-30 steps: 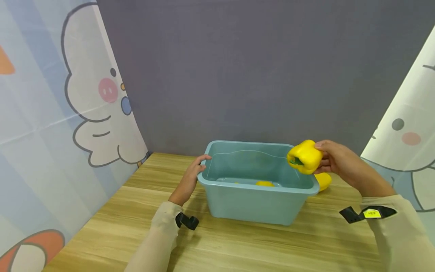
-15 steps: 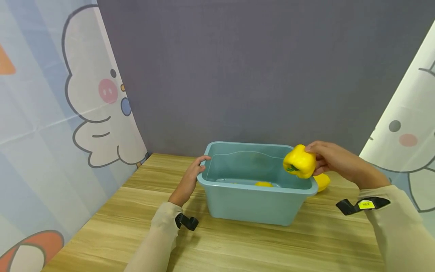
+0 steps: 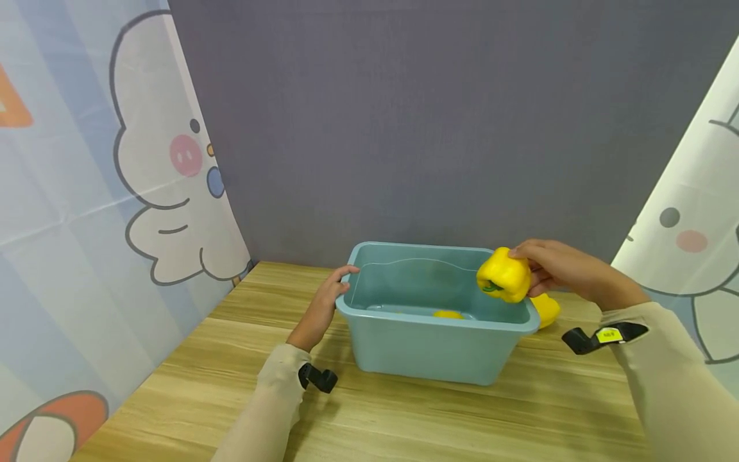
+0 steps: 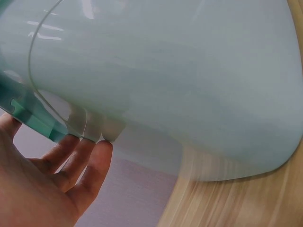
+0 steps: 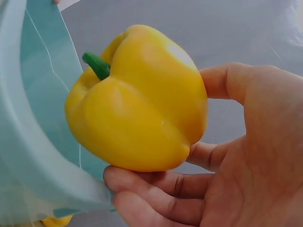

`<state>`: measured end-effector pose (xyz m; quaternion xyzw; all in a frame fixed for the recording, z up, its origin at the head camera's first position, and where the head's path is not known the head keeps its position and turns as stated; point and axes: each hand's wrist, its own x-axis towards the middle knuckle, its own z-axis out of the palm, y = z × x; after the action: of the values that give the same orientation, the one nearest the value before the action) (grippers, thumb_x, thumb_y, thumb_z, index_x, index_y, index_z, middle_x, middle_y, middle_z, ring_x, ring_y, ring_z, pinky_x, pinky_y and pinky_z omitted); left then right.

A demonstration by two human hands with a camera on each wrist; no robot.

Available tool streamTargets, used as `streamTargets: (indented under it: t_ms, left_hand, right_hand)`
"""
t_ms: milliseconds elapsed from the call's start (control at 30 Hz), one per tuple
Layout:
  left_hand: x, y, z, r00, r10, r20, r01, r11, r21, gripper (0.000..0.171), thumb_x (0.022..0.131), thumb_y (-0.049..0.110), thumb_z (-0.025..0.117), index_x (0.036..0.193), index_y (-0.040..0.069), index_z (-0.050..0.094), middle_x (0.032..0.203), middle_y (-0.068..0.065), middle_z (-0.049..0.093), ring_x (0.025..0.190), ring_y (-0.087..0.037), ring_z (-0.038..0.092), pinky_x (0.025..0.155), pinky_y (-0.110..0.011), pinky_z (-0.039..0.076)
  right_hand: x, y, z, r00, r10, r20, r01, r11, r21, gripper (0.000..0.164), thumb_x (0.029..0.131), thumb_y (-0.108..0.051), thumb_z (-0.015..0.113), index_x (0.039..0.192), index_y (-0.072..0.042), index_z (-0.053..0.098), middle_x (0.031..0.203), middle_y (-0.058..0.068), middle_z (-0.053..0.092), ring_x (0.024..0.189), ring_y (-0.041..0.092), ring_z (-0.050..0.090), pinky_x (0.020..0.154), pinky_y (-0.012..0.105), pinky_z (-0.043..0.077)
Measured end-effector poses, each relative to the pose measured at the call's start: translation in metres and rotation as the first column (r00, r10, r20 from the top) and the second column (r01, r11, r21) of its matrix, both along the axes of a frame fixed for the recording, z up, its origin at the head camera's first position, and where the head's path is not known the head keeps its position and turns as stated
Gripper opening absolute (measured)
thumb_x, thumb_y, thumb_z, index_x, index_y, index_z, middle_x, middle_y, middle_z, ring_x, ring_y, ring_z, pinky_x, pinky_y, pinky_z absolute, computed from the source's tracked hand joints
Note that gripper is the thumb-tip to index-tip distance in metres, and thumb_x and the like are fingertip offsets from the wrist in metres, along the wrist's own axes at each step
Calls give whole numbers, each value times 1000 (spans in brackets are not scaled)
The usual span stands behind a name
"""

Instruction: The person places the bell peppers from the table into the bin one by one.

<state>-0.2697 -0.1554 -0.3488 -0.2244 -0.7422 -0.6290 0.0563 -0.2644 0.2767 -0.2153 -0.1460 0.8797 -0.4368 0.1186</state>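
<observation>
Our right hand [image 3: 557, 264] carries its pinched, blocky yellow pepper [image 3: 507, 274] inward over the teal plastic bin [image 3: 433, 344] our left hand [image 3: 321, 307] grips.

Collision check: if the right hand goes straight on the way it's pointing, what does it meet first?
Probably the rim of the teal bin, just ahead of the right hand and its yellow pepper. Depth is unclear; if high enough, they'd pass over it into the bin's opening.

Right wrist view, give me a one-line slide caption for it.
A right hand holds a yellow bell pepper with a green stem near a blue-green bin.
</observation>
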Motion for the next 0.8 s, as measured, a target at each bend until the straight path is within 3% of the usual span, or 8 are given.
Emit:
streamTargets:
  t_ms: [267, 533, 800]
  left_hand:
    - [0, 1, 0, 1000, 12, -2, -12, 1000, -3, 42, 104, 31, 37, 143, 20, 47, 151, -3, 38, 124, -40, 46, 97, -54, 39]
    - [0, -1, 0, 1000, -4, -18, 4, 1000, 2, 42, 104, 34, 37, 142, 19, 47, 151, -9, 39, 118, -31, 49, 99, -61, 37]
    - [0, -1, 0, 1000, 6, -27, -6, 1000, -18, 41, 104, 32, 36, 142, 22, 48, 154, -2, 36, 129, -36, 43, 98, -56, 38]
  right_hand:
    - [-8, -9, 4, 999, -11, 39, 9, 999, 44, 58, 102, -47, 50, 128, 4, 47, 100, 15, 57, 78, 24, 62, 75, 34, 57]
    - [-13, -20, 7, 997, -6, 73, 0, 997, 73, 59, 101, -46, 51, 132, 4, 46, 98, 14, 58, 73, 22, 60, 72, 35, 57]
    - [-16, -28, 10, 997, -3, 73, -2, 997, 80, 59, 100, -46, 52, 131, 3, 46, 95, 13, 61, 71, 21, 61, 71, 35, 57]
